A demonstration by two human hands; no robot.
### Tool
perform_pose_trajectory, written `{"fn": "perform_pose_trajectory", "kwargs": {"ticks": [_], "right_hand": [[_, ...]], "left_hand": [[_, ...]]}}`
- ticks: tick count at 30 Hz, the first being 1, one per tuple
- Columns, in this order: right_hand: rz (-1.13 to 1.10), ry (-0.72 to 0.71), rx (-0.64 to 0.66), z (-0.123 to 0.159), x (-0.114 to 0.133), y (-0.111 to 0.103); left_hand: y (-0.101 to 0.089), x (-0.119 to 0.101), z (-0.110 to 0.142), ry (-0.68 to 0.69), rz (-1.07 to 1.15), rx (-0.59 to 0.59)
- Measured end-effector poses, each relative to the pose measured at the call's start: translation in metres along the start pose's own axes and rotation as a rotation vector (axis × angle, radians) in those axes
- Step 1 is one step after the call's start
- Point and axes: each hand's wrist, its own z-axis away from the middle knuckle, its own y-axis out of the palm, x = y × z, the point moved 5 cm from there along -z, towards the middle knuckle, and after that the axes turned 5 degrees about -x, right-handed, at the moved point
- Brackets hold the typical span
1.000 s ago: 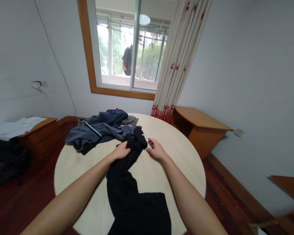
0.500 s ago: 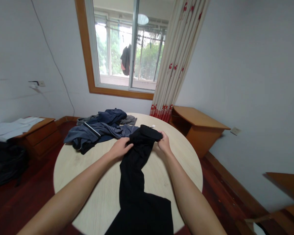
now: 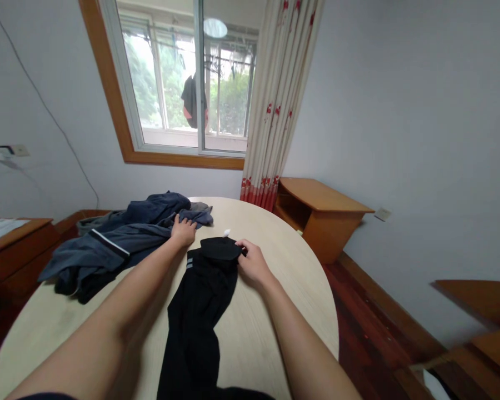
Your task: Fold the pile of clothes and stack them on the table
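Observation:
A black garment [image 3: 200,300] stretches down the table toward me, its far end bunched, with a small white tag [image 3: 226,233] and two grey stripes near it. My right hand [image 3: 253,262] pinches the right side of that far end. Off to the left, my left hand [image 3: 184,231] lies with fingers stretched out on the edge of a blue-grey garment [image 3: 137,239]. This garment belongs to a rumpled clothes pile, which also has a dark navy piece [image 3: 156,208]. The near end of the black garment runs out of view.
Everything lies on a round pale wooden table [image 3: 283,289]. Past its far right edge stands a brown wooden cabinet [image 3: 325,200], beside a patterned curtain [image 3: 270,111]. A brown drawer unit [image 3: 20,250] is at the left, and a window [image 3: 183,83] is ahead.
My left hand has let go of the black garment and moved left onto the clothes pile. My right hand still holds the black garment's end, now lower. The view has turned rightward.

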Motion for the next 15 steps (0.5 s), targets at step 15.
{"fn": "perform_pose_trajectory", "kwargs": {"ticks": [15], "right_hand": [[0.166,0.076,0.059,0.0,-0.021,0.007]], "left_hand": [[0.002,0.004,-0.016,-0.07,0.055,-0.004]]}}
